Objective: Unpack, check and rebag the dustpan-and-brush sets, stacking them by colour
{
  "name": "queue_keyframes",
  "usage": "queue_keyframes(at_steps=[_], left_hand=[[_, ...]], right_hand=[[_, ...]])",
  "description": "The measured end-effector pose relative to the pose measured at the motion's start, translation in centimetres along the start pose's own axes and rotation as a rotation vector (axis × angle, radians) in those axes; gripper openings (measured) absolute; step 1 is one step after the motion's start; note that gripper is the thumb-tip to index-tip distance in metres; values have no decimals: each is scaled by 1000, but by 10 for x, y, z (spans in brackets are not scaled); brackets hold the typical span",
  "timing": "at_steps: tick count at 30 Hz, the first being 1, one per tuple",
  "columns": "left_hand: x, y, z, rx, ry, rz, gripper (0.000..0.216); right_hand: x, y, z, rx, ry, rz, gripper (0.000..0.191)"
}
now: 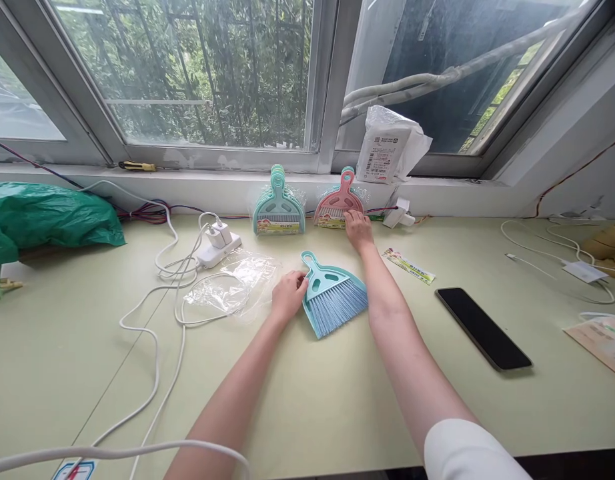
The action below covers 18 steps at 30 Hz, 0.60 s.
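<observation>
A turquoise dustpan with a brush (335, 297) clipped into it lies on the table, blue bristles toward me. My left hand (289, 295) is closed on its left edge near the handle, thumb and fingertips at the rim. Farther back, my right hand (359, 230) reaches past it to a pink dustpan and brush set (340, 197) leaning at the window ledge. Its fingers are stretched over the lower right front of that set, touching it; the thumb is hard to make out. Beside it stand turquoise dustpan and brush sets (278, 207) in clear wrap.
Crumpled clear plastic (237, 283) and a white power strip (219, 250) with cables lie at left, near a green bag (52, 220). To the right are a printed label strip (409, 266) and a black phone (482, 328). A wrapped white package (387, 148) stands on the ledge.
</observation>
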<state>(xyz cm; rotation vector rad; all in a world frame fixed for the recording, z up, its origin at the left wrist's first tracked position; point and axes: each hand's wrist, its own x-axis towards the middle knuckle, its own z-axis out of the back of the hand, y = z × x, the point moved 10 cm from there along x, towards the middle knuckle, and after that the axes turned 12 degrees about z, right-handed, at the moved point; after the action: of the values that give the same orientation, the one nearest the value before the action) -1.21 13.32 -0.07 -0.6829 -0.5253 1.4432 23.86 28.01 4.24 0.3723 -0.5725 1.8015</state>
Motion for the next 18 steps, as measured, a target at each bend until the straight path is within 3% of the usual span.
queue_keyframes(at_steps=[5,8,10,14,18], left_hand=[[0,1,-1,4,0,-2,27],[0,0,-1,21,-7,-11,29],[0,0,-1,37,-14,-18,31],[2,-4,-1,68,-35,-47,31],[1,-10,-5,73,-31,-125,30]], right_hand=[[2,5,33,31,-74,28,39],[-8,30,65,109,-100,47,34],[-27,59,81,195,-60,50,32],[-87,127,89,261,150,94,22],[-127,153,102,268,160,53,28]])
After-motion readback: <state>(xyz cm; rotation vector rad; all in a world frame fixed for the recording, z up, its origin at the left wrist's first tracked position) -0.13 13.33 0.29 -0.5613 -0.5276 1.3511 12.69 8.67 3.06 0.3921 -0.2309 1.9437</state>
